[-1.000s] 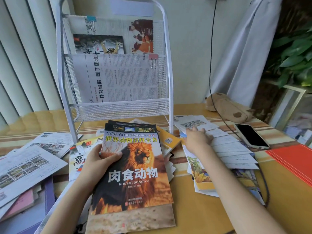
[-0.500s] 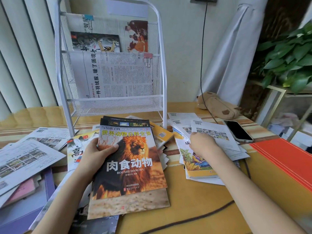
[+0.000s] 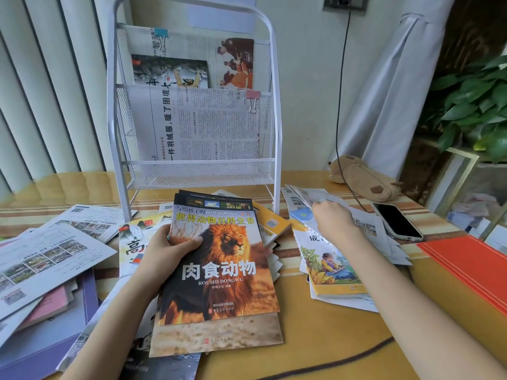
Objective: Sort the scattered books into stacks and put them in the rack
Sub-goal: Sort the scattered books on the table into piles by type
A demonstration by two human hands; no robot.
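left hand (image 3: 167, 249): closed on the lion book (image 3: 219, 259), thumb laid on its cover, a small stack held in front of the white rack (image 3: 192, 105) | right hand (image 3: 333, 219): loose sheets (image 3: 307, 194) pinched and lifted right of the rack, above the picture book (image 3: 332, 267) | rack: newspapers are held in its pockets
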